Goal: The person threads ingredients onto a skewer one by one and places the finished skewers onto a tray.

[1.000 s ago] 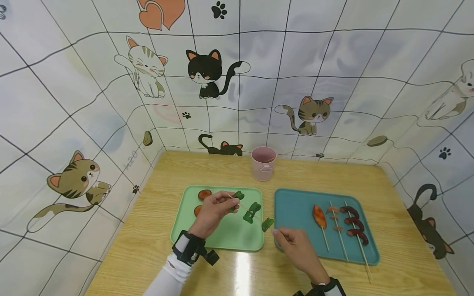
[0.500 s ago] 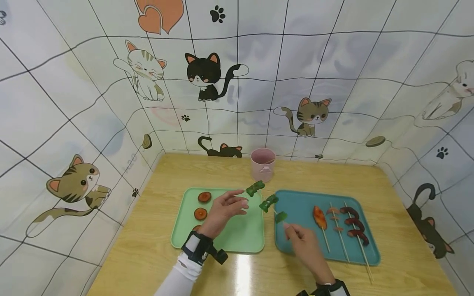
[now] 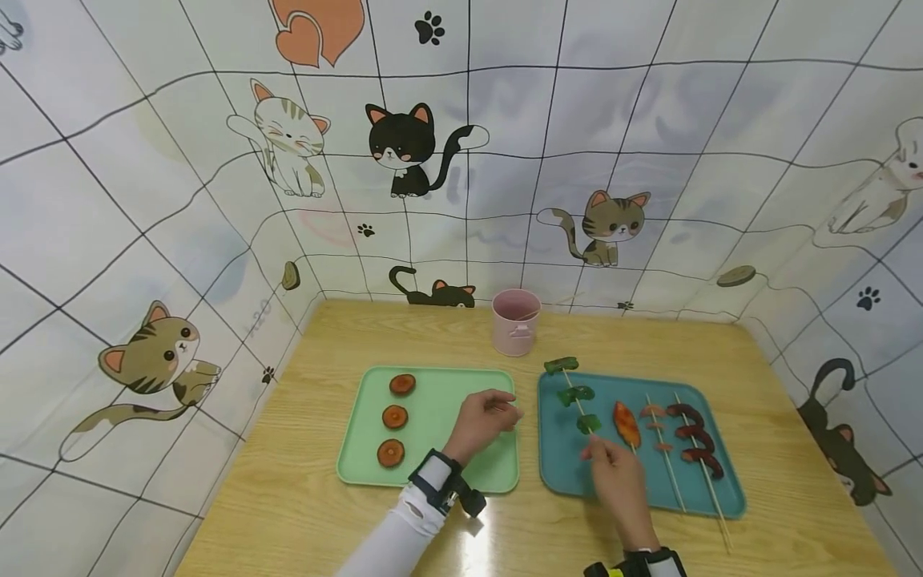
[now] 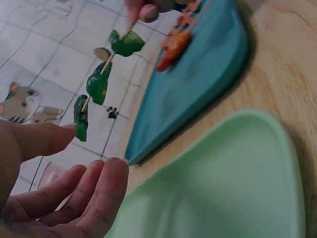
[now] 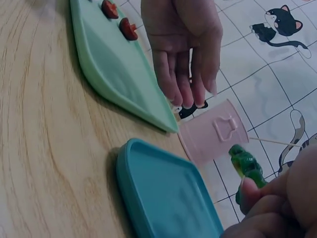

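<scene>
My right hand (image 3: 618, 481) pinches the lower end of a thin wooden skewer. Three pieces of green pepper (image 3: 575, 394) are threaded on it, and it tilts over the left part of the blue tray (image 3: 566, 469). My left hand (image 3: 481, 425) hovers above the right side of the light green tray (image 3: 461, 383), holding nothing. In the left wrist view its relaxed fingers (image 4: 106, 193) lie just below the far tip of the green pepper skewer (image 4: 97, 87). From the right wrist, the skewer's lower end is hidden behind my right thumb and fingers.
Three round brown mushroom-like pieces (image 3: 394, 417) line the green tray's left side. On the blue tray's right lie an orange-brown piece on a stick (image 3: 626, 425), a skewer of small pinkish pieces (image 3: 658, 425) and one of dark red curled pieces (image 3: 695, 437). Behind stands a pink bucket (image 3: 515, 332).
My left hand has let go of the skewer's far end and moved right across the green tray. My right hand has carried the green pepper skewer right, from the green tray to over the blue one.
</scene>
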Demonstrator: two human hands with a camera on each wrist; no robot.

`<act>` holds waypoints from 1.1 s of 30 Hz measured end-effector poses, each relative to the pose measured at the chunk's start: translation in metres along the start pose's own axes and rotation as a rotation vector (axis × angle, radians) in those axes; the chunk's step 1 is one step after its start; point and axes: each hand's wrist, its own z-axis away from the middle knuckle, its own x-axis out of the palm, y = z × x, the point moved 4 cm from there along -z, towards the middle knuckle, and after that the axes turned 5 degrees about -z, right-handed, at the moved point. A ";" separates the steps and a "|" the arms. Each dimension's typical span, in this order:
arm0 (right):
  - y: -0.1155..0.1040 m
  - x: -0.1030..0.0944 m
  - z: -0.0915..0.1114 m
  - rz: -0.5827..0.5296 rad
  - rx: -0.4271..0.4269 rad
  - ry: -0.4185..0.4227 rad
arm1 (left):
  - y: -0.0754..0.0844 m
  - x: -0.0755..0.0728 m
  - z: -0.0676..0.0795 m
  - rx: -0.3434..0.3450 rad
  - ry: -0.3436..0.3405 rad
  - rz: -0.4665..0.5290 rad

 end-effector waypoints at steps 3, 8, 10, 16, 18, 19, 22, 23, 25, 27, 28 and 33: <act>0.006 -0.002 -0.001 0.035 0.009 0.022 | 0.000 0.014 -0.003 0.052 0.014 -0.148; 0.014 -0.004 -0.002 0.080 0.018 -0.012 | 0.003 0.038 -0.006 0.120 0.020 -0.322; 0.016 -0.005 -0.002 0.095 0.026 -0.024 | 0.002 0.045 -0.008 0.143 0.025 -0.382; 0.022 -0.006 0.000 0.117 0.043 -0.003 | 0.001 0.059 -0.012 0.160 0.035 -0.477; 0.024 -0.005 0.002 0.142 0.040 -0.003 | 0.001 0.061 -0.013 0.154 0.034 -0.495; 0.025 -0.005 0.003 0.156 0.037 -0.002 | 0.001 0.062 -0.012 0.147 0.034 -0.500; 0.026 -0.003 0.005 0.196 0.002 0.011 | 0.003 0.062 -0.012 0.117 0.027 -0.514; 0.025 -0.003 0.007 0.207 -0.014 0.023 | 0.004 0.062 -0.012 0.099 0.021 -0.513; 0.024 -0.002 0.009 0.219 -0.042 0.053 | 0.004 0.061 -0.012 0.080 0.017 -0.513; 0.022 -0.002 0.011 0.233 -0.051 0.076 | 0.003 0.061 -0.013 0.060 0.009 -0.515; 0.022 -0.001 0.011 0.247 -0.045 0.083 | 0.003 0.061 -0.014 0.059 0.009 -0.516; 0.022 -0.001 0.015 0.311 -0.012 0.139 | 0.001 0.062 -0.016 0.027 0.000 -0.504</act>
